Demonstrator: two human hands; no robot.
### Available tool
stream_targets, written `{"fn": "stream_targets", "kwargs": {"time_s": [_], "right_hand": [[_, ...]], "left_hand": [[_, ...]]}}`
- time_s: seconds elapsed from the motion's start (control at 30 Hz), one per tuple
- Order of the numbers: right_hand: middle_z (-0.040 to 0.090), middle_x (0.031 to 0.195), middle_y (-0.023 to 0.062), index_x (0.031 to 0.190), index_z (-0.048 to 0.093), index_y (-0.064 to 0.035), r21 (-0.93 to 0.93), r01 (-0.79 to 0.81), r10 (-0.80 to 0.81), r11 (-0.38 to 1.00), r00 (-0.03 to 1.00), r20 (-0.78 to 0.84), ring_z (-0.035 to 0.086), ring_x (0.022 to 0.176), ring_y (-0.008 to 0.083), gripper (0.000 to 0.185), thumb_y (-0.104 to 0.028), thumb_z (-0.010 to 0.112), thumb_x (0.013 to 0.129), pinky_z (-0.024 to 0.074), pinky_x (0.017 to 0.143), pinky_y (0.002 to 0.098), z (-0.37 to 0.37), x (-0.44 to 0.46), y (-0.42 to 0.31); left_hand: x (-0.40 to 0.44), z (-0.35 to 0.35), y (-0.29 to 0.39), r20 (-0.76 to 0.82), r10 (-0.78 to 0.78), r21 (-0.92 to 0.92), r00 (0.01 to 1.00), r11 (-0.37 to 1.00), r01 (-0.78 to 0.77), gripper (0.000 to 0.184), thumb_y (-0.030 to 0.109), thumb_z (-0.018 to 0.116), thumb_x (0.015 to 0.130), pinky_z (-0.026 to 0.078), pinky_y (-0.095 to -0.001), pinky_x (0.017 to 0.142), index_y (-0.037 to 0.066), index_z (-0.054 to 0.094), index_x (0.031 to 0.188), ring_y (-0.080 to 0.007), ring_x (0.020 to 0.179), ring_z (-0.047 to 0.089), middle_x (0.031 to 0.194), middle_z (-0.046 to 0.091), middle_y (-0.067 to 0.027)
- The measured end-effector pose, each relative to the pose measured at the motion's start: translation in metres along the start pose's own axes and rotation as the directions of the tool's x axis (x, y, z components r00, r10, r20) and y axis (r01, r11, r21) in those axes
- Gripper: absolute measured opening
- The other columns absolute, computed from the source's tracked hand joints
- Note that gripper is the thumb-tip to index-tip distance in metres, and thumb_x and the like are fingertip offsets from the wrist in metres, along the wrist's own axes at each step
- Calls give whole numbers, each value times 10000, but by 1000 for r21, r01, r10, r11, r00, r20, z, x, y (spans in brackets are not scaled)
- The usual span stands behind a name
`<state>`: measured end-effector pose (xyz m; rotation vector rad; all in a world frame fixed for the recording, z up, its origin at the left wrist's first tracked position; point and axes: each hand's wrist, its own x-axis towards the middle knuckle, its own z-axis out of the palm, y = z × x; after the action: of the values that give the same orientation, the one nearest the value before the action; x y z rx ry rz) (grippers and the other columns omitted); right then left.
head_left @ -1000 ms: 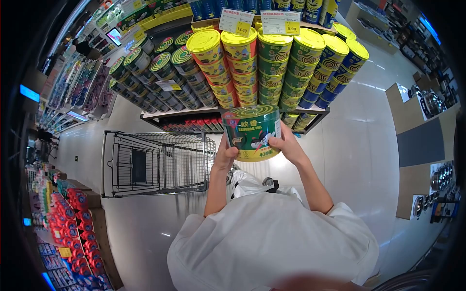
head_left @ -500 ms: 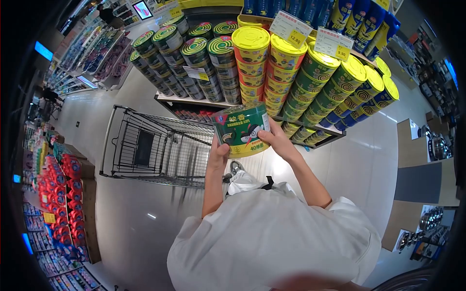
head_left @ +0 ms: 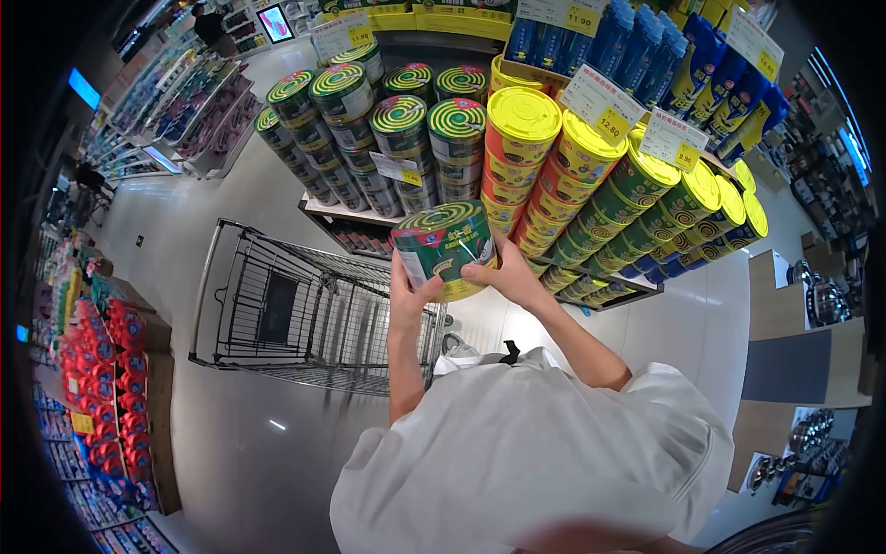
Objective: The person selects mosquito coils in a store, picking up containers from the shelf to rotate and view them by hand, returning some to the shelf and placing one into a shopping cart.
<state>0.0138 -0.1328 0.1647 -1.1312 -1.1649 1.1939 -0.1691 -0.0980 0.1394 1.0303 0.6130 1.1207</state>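
Observation:
A green and yellow canister (head_left: pixel 445 247) with a coil pattern on its lid is held between both hands, lid up and slightly tilted. My left hand (head_left: pixel 411 294) grips its left side, thumb on the front. On the right side, my right hand (head_left: pixel 508 272) is closed round it, thumb pressed on the lower front. Beyond it stand stacks of similar green canisters (head_left: pixel 400 115), orange tubs with yellow lids (head_left: pixel 523 125) and green tubs with yellow lids (head_left: pixel 637 180).
An upright wire shopping cart (head_left: pixel 305 309) stands to the left. Price tags (head_left: pixel 604 103) rise above the display. Red packages (head_left: pixel 92 369) are stacked at far left, and metal pots (head_left: pixel 829 300) sit on stands at far right. A person (head_left: pixel 210 26) is partly visible at upper left.
The view has swung left, so the display sits further right. The canister has turned in my hands, showing more of its lid and left side; both hands still hold it.

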Motion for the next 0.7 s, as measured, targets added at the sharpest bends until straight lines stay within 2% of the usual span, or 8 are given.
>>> {"fn": "stream_targets", "kwargs": {"time_s": [0.23,0.33,0.4,0.5,0.53,0.6,0.63,0.7], "right_hand": [[568,1161,110,1301,429,43,88,-9,18,996,994,-105,539,1062,166,745,-283,775,727,417,942,291,18,38,13],[567,1157,109,1298,427,50,78,18,-5,997,988,-157,540,1053,163,758,-295,779,722,420,935,290,22,50,13],[566,1159,110,1298,426,53,79,29,-15,996,985,-171,540,1054,162,765,-298,782,718,419,936,290,20,59,14],[561,1176,119,1328,396,55,97,75,-60,992,986,-155,537,1078,175,816,-285,794,702,410,958,299,15,76,15],[551,1201,125,1352,371,50,64,139,-129,988,980,-150,529,1101,183,866,-277,810,681,400,974,304,15,82,11],[542,1226,131,1375,346,45,31,188,-182,982,975,-128,521,1124,191,917,-269,826,659,391,990,309,12,92,14],[527,1257,139,1391,325,39,-33,200,-203,979,970,-138,507,1155,200,965,-269,841,635,382,1004,316,10,98,18],[512,1288,147,1407,304,33,-91,233,-243,968,961,-133,494,1185,209,1014,-269,857,612,372,1019,323,9,112,18]], "left_hand": [[40,-21,15,43,0,124,999,992,-5,822,302,774,736,412,-332,965,28,314,1359,-199,1119,513,1212,499,-112],[57,-25,15,-8,-15,132,1000,991,16,796,293,769,736,410,-330,965,22,335,1345,-201,1112,515,1206,497,-109],[72,-35,9,-1,59,301,998,952,-56,761,279,763,737,408,-330,965,17,361,1328,-206,1106,516,1196,503,-114],[86,-31,18,-6,88,385,996,920,-79,763,228,786,710,412,-333,961,4,379,1315,-212,1104,515,1209,496,-128],[93,-25,25,-9,90,384,996,920,-80,763,228,786,710,412,-333,961,4,379,1315,-212,1104,515,1209,496,-128],[100,-13,34,-16,66,246,998,967,-60,851,180,833,648,418,-340,956,-6,353,1326,-217,1111,512,1235,480,-144],[100,-11,34,-31,59,246,998,968,-49,851,180,833,648,418,-340,956,-6,353,1326,-217,1111,512,1235,480,-144],[111,-6,38,-98,187,436,977,891,-127,977,152,868,594,419,-346,966,-5,291,1367,-223,1125,509,1253,466,-156]]}}
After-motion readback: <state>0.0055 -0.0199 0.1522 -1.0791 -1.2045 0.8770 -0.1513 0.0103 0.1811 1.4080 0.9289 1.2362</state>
